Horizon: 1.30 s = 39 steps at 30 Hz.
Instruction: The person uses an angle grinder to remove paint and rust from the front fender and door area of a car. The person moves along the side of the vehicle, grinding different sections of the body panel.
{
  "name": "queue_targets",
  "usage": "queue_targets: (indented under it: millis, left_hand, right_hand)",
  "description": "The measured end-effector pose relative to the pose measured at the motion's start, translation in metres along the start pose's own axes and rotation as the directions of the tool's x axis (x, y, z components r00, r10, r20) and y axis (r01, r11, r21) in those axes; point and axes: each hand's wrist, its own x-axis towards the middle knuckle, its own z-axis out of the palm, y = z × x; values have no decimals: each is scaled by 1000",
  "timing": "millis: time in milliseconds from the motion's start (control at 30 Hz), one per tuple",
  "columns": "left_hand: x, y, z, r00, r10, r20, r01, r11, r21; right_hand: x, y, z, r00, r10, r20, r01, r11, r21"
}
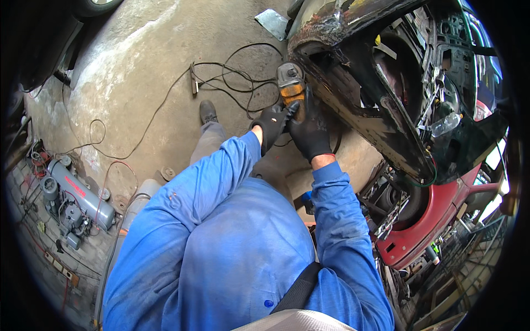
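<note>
Both my hands wear black gloves and grip an orange and grey angle grinder [290, 85]. My left hand [271, 124] wraps the rear of the tool from the left. My right hand [310, 133] clasps its body from the right. The grinder's head points at the rusty lower edge of a black car body shell [353, 105], at its near corner. My blue sleeves come up from the lower edge. Whether the disc touches the metal is hidden by the tool.
Black cables [232, 77] loop over the concrete floor to the left of the grinder. A grey air compressor [77, 198] lies at the far left. A red car body part [436, 215] sits lower right. My shoe [207, 111] stands on the floor.
</note>
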Motion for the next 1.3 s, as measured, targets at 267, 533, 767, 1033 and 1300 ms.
queue_targets:
  millis: [267, 533, 767, 1033, 1300]
  left_hand:
    - [-1, 9, -21, 1000, 4, 28, -3, 999, -49]
    - [5, 16, -29, 998, -36, 42, 35, 999, 20]
    - [10, 14, -37, 993, -10, 115, 10, 1000, 3]
    - [10, 26, -42, 998, 9, 62, -17, 992, 129]
    - [15, 24, -47, 998, 18, 62, -28, 985, 169]
  right_hand:
    - [3, -4, 19, 1000, 18, 8, -18, 999, 31]
    - [11, 0, 34, 976, -138, -166, 140, 990, 4]
    - [11, -9, 38, 998, 58, -39, -58, 998, -20]
    - [20, -12, 41, 996, 27, -83, -26, 1000, 13]
    - [22, -18, 38, 996, 85, -5, -85, 996, 31]
